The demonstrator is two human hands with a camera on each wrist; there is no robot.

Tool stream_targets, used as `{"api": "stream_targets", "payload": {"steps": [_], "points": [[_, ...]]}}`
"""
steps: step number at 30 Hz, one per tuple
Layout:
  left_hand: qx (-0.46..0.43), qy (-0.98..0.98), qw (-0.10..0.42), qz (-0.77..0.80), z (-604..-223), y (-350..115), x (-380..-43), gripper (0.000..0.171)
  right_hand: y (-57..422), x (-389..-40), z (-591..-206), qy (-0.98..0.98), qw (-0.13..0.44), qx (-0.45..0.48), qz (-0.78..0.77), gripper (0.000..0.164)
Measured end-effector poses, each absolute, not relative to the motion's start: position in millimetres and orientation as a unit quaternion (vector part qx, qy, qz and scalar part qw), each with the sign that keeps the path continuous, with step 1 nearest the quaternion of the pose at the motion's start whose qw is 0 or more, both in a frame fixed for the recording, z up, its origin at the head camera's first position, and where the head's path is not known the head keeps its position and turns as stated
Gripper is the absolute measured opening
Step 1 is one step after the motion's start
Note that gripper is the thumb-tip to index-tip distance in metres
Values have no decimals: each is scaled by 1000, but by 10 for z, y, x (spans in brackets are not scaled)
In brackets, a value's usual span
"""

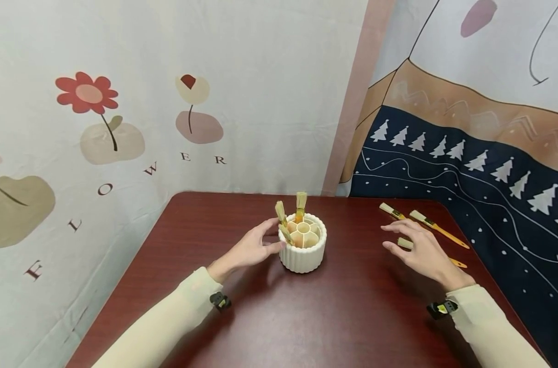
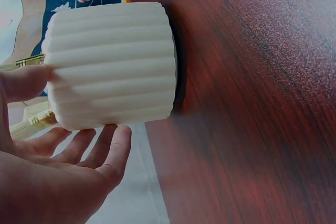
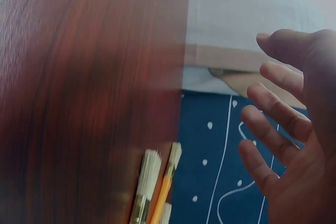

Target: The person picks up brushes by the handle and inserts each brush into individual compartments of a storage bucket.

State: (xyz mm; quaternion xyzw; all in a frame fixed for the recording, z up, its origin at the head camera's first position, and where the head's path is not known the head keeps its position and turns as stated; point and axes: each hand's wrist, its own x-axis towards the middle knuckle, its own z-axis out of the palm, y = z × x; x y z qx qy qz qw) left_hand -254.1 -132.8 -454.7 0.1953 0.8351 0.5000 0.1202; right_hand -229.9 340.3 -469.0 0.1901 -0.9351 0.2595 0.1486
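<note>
A white, ribbed round brush holder (image 1: 303, 260), divided into several compartments, stands upright on the table. My left hand (image 1: 249, 249) holds its left side, thumb at the near side and fingers further round. Paintbrushes stand in the holder: one upright at the back (image 1: 301, 200) and others leaning at the left (image 1: 280, 209). My right hand (image 1: 423, 250) hovers over the table's right side with spread, relaxed fingers and nothing in them. Below and beyond it lie paintbrushes with yellow handles (image 1: 449, 236); the hand partly hides two of them. The right wrist view shows pale bristles (image 3: 151, 169).
The dark red wooden table (image 1: 279, 327) has rounded back corners. A white curtain with printed flowers (image 1: 260, 102) hangs behind it, and a navy cloth with tree prints (image 1: 444, 168) hangs along the right edge.
</note>
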Motion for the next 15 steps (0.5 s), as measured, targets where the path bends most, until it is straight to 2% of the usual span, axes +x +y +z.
{"api": "stream_targets", "payload": {"steps": [9, 15], "points": [[207, 832, 110, 503, -4571, -1281, -2554, 74, 3653, -2343, -4705, -939, 113, 167, 278, 47], [194, 836, 86, 506, -4597, -1262, -2478, 79, 3821, -2361, -4778, -950, 93, 159, 254, 51]]}}
